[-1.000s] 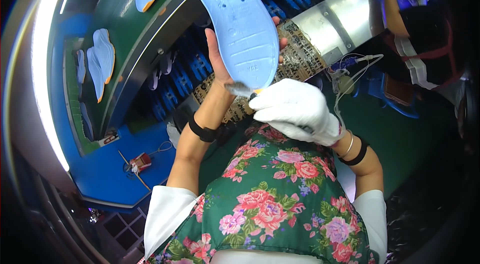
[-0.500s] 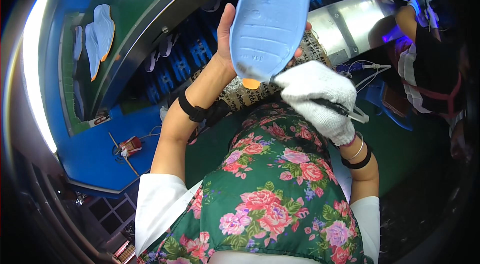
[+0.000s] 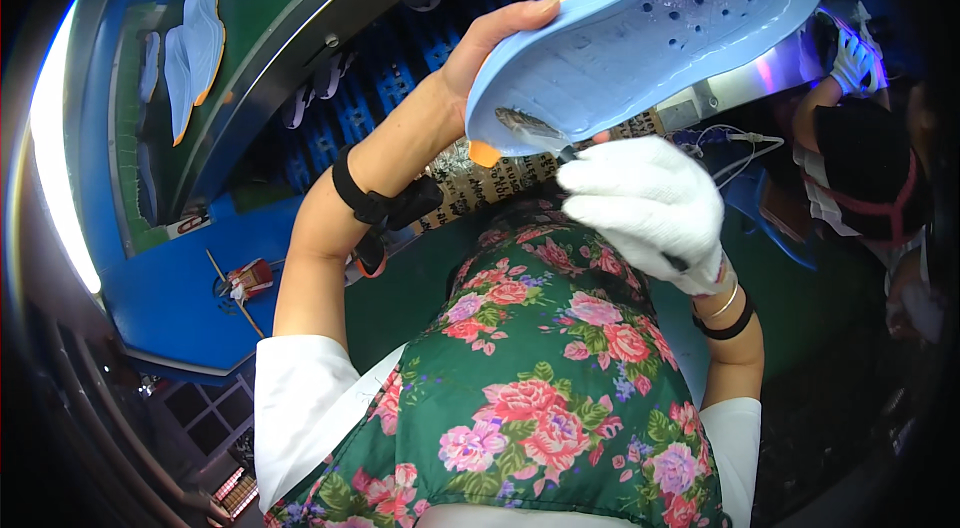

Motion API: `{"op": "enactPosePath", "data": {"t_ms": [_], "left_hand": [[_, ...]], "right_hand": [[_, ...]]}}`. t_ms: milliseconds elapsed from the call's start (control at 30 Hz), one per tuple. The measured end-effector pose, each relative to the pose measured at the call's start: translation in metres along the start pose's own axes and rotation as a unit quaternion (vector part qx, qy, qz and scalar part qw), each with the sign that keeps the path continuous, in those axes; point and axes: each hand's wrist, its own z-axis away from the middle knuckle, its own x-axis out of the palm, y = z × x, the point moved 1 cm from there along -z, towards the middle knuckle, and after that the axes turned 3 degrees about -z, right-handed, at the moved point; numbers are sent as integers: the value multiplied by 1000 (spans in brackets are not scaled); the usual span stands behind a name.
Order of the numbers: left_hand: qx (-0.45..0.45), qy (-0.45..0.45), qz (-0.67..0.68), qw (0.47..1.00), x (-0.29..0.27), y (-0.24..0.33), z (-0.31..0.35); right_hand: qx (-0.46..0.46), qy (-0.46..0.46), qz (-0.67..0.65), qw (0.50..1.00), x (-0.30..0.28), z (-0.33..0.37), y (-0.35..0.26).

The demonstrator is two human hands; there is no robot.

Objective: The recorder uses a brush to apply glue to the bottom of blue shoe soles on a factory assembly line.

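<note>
My bare left hand (image 3: 490, 43) holds a light-blue shoe sole (image 3: 610, 53) by its heel end, the thumb along the rim. The sole is tilted so that its wet-looking, cupped inside shows, with a cluster of small holes in the wider end and a bit of orange at the heel. In a white knitted glove, my right hand (image 3: 650, 203) is closed round the handle of a small brush (image 3: 530, 128). The bristles touch the inside of the heel near the rim. Most of the handle and the left fingers beneath the sole are hidden.
More blue soles with orange edges (image 3: 195, 53) lie on a green surface at the left. Beyond my hands runs a blue slatted conveyor (image 3: 385, 93). A red container with a stick (image 3: 245, 283) sits on the blue table (image 3: 170, 313). Another person's gloved hand (image 3: 855, 58) shows far right.
The sole has swung rightward and tipped, now showing its cupped inside. My left hand's grip has shifted along the rim, and the brush has moved right, onto the heel's inside.
</note>
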Motion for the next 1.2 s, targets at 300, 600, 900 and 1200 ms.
{"op": "enactPosePath", "data": {"t_ms": [300, 600, 900, 1200], "left_hand": [[-58, 51, -2, 997, 0, 2, -4], [-38, -76, 99, 991, -25, -1, -11], [28, -117, -9, 993, -24, 3, -23], [52, 58, 118, 990, -19, -18, -12]], "right_hand": [[41, -26, -153, 987, 1, 9, 2], [70, 23, -179, 981, 25, 9, -6], [141, 93, -180, 969, 25, 4, 1], [229, 157, -262, 924, 6, 11, 9]]}}
